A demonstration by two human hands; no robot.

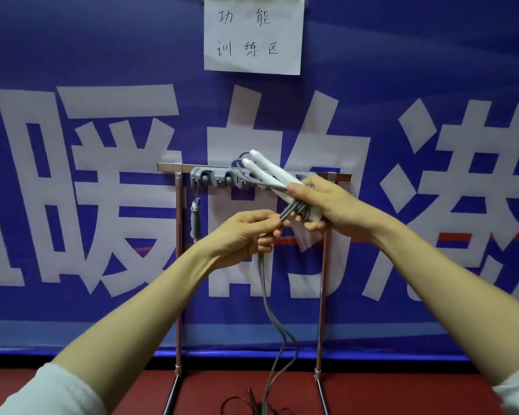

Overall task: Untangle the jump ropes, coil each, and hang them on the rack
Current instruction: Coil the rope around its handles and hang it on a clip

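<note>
My right hand (327,202) grips two white jump-rope handles (267,170) side by side, their tips pointing up and left in front of the rack. Several turns of grey rope (294,209) wrap around the handles' lower ends. My left hand (246,232) pinches that grey rope just left of the wraps. From the left hand two grey strands (270,313) hang down to the red floor. A dark rope (243,402) lies tangled on the floor below. The metal rack (179,235) carries a grey hook strip (210,178). A coiled grey rope (195,220) hangs from its leftmost hook.
A blue banner (102,175) with big white characters covers the wall behind the rack. A white paper sign (253,34) is taped above. The rack's two legs (321,324) stand on a red floor (72,384).
</note>
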